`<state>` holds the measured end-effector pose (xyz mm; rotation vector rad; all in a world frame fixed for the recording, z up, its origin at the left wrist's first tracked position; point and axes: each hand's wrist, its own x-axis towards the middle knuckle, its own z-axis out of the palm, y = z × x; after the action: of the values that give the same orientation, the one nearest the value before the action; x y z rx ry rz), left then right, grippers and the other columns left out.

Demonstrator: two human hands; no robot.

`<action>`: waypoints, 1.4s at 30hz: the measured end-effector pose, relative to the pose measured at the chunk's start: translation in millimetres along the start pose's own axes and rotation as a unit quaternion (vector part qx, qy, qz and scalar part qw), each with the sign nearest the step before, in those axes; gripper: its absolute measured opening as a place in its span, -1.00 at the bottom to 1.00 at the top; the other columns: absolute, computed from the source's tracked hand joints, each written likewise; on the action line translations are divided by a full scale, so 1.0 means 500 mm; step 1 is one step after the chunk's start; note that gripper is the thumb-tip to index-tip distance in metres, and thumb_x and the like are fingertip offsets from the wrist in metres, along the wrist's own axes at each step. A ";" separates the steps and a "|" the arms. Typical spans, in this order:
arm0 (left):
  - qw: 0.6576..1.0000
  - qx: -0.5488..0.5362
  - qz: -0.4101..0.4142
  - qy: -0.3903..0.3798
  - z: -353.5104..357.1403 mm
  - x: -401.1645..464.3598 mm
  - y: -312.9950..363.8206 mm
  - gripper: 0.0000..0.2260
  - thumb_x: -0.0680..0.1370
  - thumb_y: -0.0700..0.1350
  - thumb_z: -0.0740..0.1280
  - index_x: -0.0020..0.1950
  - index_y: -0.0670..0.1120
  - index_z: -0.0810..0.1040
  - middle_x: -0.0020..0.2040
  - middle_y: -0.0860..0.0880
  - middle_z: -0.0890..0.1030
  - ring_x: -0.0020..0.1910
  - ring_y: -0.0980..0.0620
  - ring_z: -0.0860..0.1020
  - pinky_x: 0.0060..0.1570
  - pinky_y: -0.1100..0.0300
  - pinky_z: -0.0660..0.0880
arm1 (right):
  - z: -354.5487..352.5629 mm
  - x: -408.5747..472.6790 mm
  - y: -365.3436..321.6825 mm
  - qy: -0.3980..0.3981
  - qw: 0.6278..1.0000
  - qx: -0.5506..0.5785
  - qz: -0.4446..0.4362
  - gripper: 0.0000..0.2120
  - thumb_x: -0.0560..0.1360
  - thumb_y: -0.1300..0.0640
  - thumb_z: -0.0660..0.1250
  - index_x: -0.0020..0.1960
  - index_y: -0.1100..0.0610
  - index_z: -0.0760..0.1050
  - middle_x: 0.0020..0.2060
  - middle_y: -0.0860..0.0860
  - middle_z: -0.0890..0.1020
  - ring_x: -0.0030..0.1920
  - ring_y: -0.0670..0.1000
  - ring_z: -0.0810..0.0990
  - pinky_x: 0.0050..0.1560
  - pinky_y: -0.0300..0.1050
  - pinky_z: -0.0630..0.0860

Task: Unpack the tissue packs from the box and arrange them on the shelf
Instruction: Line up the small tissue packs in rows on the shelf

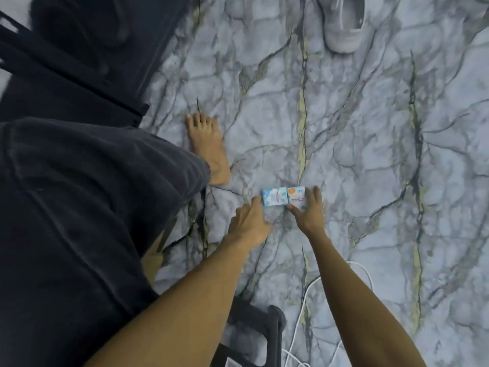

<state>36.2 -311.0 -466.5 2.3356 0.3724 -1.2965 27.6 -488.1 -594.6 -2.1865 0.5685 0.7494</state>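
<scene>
Both hands are down at the floor (344, 128), one on each of two small tissue packs lying side by side and touching. Left hand (250, 221) has its fingertips against the outer edge of the blue pack (274, 197); it looks like a touch or light push, and blur hides whether any finger curls round the pack. Right hand (309, 210) brackets the orange pack (296, 198), thumb at the near edge and fingers over the far side, which reads as a loose pinch.

By the look of them, these are pocket packs: soft paper in thin, printed film. They should be very light, squashy under pressure, and a little slick on the wrapper. Nothing fragile here, though a hard squeeze would crease them. Best hold is probably across the short sides, thumb against fingers. Pressed together between the two hands, the pair might lift as one block, but light film packs can slide apart, so a grip on each seems safer.

No box shows in this view, and no shelf can be made out for certain. A dark frame (259, 335) sits at the bottom edge, and a darker piece of furniture (66, 62) stands upper left; whether either holds packs is hidden. Also on the floor: a bare foot (209, 147), a grey shoe (344, 22) well apart, and a white cable (304, 300) near the frame.
</scene>
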 end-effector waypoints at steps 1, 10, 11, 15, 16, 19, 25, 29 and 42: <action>0.999 0.032 0.000 -0.006 0.009 0.010 -0.005 -0.46 0.64 -0.01 0.29 0.56 -0.06 0.16 0.42 -0.19 0.39 0.39 -0.21 0.36 0.25 -0.08 0.41 | 0.009 0.000 0.013 0.005 1.000 0.019 -0.011 -0.29 0.50 0.04 0.50 0.54 0.17 0.27 0.63 0.15 0.03 0.62 0.14 0.05 0.49 0.22 0.24; 0.977 0.207 0.032 0.038 0.098 0.123 0.061 -0.22 0.61 0.04 0.35 0.64 -0.16 -0.05 0.60 -0.27 0.07 0.56 -0.24 0.11 0.49 -0.05 0.17 | 0.030 0.023 0.068 -0.012 0.995 0.100 -0.009 -0.20 0.52 0.27 0.46 0.62 0.07 0.12 0.64 0.09 -0.06 0.62 0.04 -0.16 0.53 0.36 0.10; 0.972 0.229 0.034 0.040 0.099 0.144 0.075 -0.20 0.60 0.05 0.37 0.64 -0.14 -0.06 0.61 -0.28 0.05 0.58 -0.26 0.08 0.50 -0.08 0.16 | 0.031 0.024 0.071 -0.016 0.995 0.095 -0.019 -0.17 0.52 0.29 0.46 0.63 0.05 0.09 0.64 0.08 -0.08 0.62 0.03 -0.18 0.52 0.37 0.09; 0.952 0.298 -0.010 0.072 0.078 0.229 0.066 -0.22 0.56 0.09 0.41 0.61 -0.07 0.05 0.55 -0.28 0.17 0.52 -0.37 0.19 0.43 -0.23 0.24 | 0.038 0.022 0.066 -0.034 0.997 0.075 -0.010 -0.12 0.54 0.28 0.43 0.65 -0.08 -0.01 0.63 -0.02 -0.18 0.57 -0.08 -0.28 0.50 0.48 -0.04; 0.948 0.306 -0.012 0.082 0.071 0.239 0.058 -0.26 0.54 0.08 0.43 0.58 -0.07 0.11 0.50 -0.25 0.24 0.47 -0.34 0.26 0.39 -0.22 0.29 | 0.035 0.019 0.060 -0.040 0.997 0.067 -0.007 -0.13 0.55 0.27 0.42 0.65 -0.10 -0.02 0.63 -0.03 -0.19 0.58 -0.06 -0.28 0.50 0.48 -0.07; 0.949 0.302 0.026 0.092 0.059 0.241 0.046 -0.46 0.54 0.03 0.45 0.44 -0.09 0.35 0.33 -0.17 0.39 0.33 -0.20 0.39 0.27 -0.10 0.39 | 0.021 0.017 0.049 -0.046 0.997 0.064 0.000 -0.15 0.57 0.24 0.40 0.64 -0.12 -0.04 0.63 -0.04 -0.19 0.61 0.01 -0.26 0.49 0.46 -0.11; 0.997 0.059 -0.037 0.025 0.001 0.200 0.041 -0.50 0.54 0.12 0.45 0.35 -0.16 0.51 0.30 -0.19 0.54 0.27 -0.20 0.53 0.14 0.01 0.51 | 0.018 0.019 0.051 -0.032 0.999 0.010 -0.014 -0.17 0.55 0.19 0.43 0.64 -0.10 0.02 0.64 -0.03 -0.12 0.62 0.02 -0.15 0.50 0.28 0.22; 0.987 -0.105 -0.120 -0.023 -0.084 0.184 0.027 -0.46 0.59 0.15 0.36 0.45 -0.12 0.38 0.31 -0.22 0.55 0.17 -0.22 0.63 0.13 -0.01 0.62 | 0.019 0.025 0.045 -0.019 0.999 -0.027 -0.011 -0.18 0.56 0.18 0.43 0.64 -0.11 0.03 0.64 -0.04 -0.12 0.63 0.04 -0.11 0.48 0.30 0.25; 0.906 -0.422 0.037 -0.008 -0.345 -0.115 0.098 -0.54 0.60 0.27 0.29 0.03 -0.15 0.59 -0.34 -0.13 0.65 -0.41 -0.05 0.59 -0.34 0.16 0.53 | -0.093 -0.072 -0.176 -0.018 0.973 0.223 0.056 -0.54 0.39 0.33 0.55 0.13 0.18 0.35 0.13 0.34 0.59 -0.14 0.17 0.61 -0.09 0.14 0.60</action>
<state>153.7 -269.0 -325.6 1.5763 0.6729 -0.8588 69.4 -462.8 -500.4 -1.7340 0.7658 0.6435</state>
